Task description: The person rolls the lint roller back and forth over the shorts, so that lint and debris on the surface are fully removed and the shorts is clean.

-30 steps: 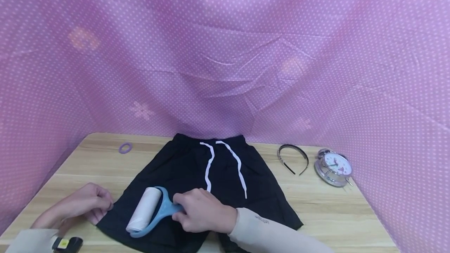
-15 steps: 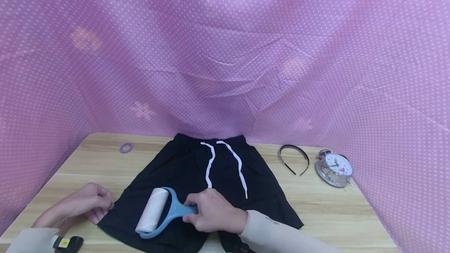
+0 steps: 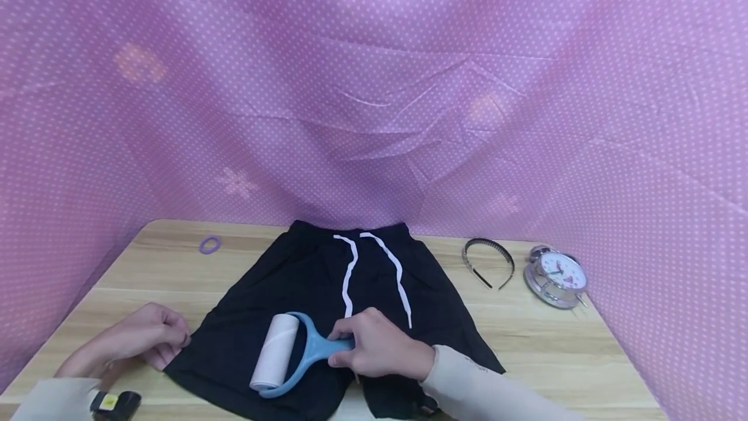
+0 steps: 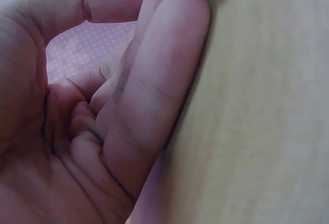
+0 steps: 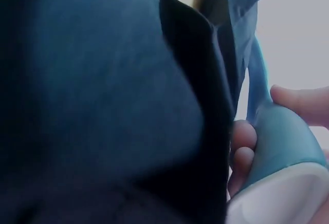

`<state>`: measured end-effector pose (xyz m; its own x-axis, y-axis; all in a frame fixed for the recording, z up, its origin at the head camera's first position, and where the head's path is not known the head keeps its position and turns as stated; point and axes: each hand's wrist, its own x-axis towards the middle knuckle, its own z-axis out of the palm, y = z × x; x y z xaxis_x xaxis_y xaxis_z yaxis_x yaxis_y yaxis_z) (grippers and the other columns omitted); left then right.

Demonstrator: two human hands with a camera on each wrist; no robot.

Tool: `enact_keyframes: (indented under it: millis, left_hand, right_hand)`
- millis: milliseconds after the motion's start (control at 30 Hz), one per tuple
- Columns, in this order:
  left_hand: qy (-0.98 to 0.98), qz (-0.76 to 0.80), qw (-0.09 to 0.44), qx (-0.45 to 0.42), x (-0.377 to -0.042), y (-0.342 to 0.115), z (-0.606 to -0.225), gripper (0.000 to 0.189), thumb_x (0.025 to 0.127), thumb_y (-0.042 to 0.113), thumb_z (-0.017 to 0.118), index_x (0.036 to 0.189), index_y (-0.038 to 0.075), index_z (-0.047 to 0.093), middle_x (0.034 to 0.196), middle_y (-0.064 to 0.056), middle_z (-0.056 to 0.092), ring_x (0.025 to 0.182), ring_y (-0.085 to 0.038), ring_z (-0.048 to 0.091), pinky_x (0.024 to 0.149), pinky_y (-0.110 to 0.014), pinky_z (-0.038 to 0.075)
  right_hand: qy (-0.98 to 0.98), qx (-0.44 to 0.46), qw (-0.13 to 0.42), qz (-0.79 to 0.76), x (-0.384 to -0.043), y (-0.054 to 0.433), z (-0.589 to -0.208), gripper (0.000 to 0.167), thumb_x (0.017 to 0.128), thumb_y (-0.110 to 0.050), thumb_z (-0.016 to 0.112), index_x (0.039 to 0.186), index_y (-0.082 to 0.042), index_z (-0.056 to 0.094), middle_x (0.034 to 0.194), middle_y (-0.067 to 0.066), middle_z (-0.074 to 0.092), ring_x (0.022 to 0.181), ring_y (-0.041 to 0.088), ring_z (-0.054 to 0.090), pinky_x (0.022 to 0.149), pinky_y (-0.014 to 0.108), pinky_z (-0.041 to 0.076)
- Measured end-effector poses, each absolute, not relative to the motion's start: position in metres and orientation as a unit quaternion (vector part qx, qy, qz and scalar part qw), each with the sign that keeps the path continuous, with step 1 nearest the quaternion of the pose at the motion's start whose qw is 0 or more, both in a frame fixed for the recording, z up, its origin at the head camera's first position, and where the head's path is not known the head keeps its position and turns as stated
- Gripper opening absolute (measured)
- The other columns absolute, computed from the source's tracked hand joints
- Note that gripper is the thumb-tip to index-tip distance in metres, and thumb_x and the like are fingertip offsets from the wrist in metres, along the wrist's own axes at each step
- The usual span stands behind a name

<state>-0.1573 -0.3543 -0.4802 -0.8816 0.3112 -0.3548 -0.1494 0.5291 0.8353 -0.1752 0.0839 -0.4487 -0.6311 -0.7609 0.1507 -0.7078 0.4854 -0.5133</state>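
Black shorts (image 3: 251,307) with two white drawstrings (image 3: 400,278) lie spread on the wooden table. My right hand (image 3: 382,346) grips the blue handle of a lint roller (image 3: 277,349), whose white roll rests on the left leg of the shorts. In the right wrist view, fingers curl round the blue handle (image 5: 282,136) beside dark cloth. At the lower left corner of that leg, my left hand (image 3: 146,336) pinches the hem between thumb and fingers. The left wrist view shows the fingers (image 4: 154,85) against the table, with only a bit of dark cloth visible at the top.
A purple ring-shaped band (image 3: 210,244) lies at the back left of the table (image 3: 146,271). At the back right are a black headband (image 3: 487,263) and a silver alarm clock (image 3: 556,276). Pink dotted cloth (image 3: 374,115) hangs behind and at both sides.
My right hand has moved the lint roller to the right across the left leg of the shorts, towards the middle. The left hand has stayed at the hem corner.
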Motion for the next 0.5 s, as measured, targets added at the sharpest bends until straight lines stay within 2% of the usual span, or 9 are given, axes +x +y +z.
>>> enact_keyframes:
  millis: [233, 500]
  left_hand:
    - [0.841, 0.485, 0.238, 0.044, -0.157, -0.353, -0.48, 0.02, 0.087, 0.005, 0.054, 0.093, -0.006, 0.069, 0.075, -0.002, 0.063, 0.063, -0.011, 0.064, 0.055, -0.031, 0.06]
    - [0.841, 0.483, 0.242, 0.037, -0.157, -0.354, -0.479, 0.019, 0.087, 0.006, 0.054, 0.092, -0.005, 0.069, 0.075, -0.001, 0.062, 0.064, -0.011, 0.063, 0.055, -0.03, 0.059]
  right_hand:
    - [0.847, -0.442, 0.082, -0.283, -0.186, 0.099, -0.447, 0.011, 0.085, -0.024, 0.08, 0.094, -0.018, 0.077, 0.064, -0.018, 0.058, 0.051, -0.015, 0.04, 0.047, 0.008, 0.035]
    - [0.837, -0.461, 0.106, -0.277, -0.198, 0.122, -0.441, 0.01, 0.086, -0.024, 0.08, 0.094, -0.02, 0.076, 0.062, -0.018, 0.053, 0.05, -0.011, 0.04, 0.046, 0.01, 0.035]
